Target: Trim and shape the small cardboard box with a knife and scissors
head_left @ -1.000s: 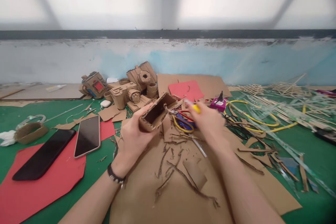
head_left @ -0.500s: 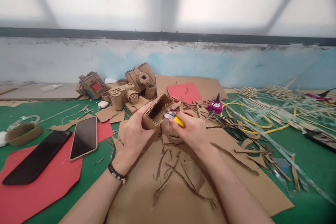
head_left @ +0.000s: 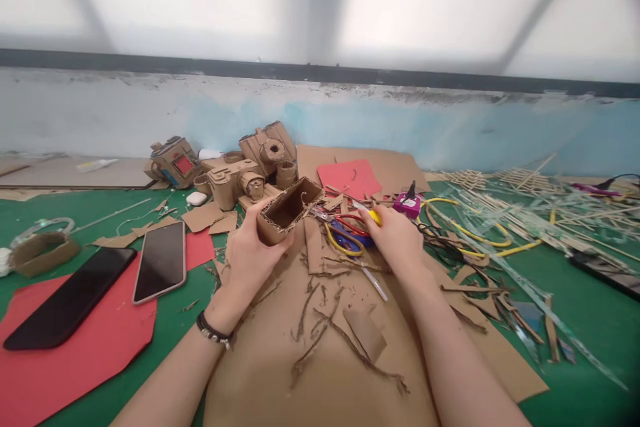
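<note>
My left hand (head_left: 257, 250) is wrapped around a small open-topped cardboard box (head_left: 270, 230), which is tilted so that its hollow inside shows. A loose brown strand hangs at the box's inner edge. My right hand (head_left: 399, 238) grips a yellow utility knife (head_left: 375, 216), its blade pointing left, apart from the box. Just below the knife lie scissors (head_left: 345, 250) with red and yellow handles, beside a blue round thing that I cannot make out. Under both hands is a large cardboard sheet (head_left: 260, 373), with torn strips (head_left: 360, 350) and a small cardboard piece (head_left: 365, 333) on it.
Several cardboard camera models (head_left: 227, 183) stand behind the box. Two phones, one black (head_left: 70, 300) and one pale-rimmed (head_left: 161, 263), lie at left near red paper (head_left: 110, 360). To the right are a purple box (head_left: 407, 205), yellow cable (head_left: 520, 248) and thin sticks (head_left: 535, 177).
My right hand has moved right with the utility knife, away from the box, uncovering the scissors. The box in my left hand has shifted slightly left.
</note>
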A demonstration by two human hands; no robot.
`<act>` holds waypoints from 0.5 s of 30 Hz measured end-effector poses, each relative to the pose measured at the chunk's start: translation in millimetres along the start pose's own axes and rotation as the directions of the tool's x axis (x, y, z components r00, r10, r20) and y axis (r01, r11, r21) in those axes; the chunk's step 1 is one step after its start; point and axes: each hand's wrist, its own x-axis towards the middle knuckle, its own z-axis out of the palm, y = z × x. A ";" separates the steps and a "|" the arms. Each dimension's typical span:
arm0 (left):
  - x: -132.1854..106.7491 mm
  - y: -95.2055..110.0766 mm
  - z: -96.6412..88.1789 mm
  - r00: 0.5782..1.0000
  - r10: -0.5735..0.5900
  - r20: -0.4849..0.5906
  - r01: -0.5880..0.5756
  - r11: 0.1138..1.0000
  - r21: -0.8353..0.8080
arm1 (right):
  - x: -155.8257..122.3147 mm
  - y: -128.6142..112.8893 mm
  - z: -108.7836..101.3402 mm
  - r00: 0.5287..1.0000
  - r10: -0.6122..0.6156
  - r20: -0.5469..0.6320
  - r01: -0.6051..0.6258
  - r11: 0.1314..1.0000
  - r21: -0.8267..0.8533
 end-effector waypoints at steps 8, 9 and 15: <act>5.3 -9.9 1.2 0.977 -0.209 0.031 0.211 0.975 -0.075 | -0.1 2.0 9.6 0.953 -0.266 -0.142 0.253 0.962 -0.104; 5.0 -11.8 2.1 0.978 -0.206 0.025 0.208 0.975 -0.083 | -1.6 -0.7 10.4 0.943 -0.314 -0.108 0.306 0.948 -0.091; 5.7 -19.9 5.5 0.993 -0.120 -0.016 0.117 0.984 -0.135 | -5.4 -15.7 13.3 0.918 -0.391 0.060 0.388 0.920 0.064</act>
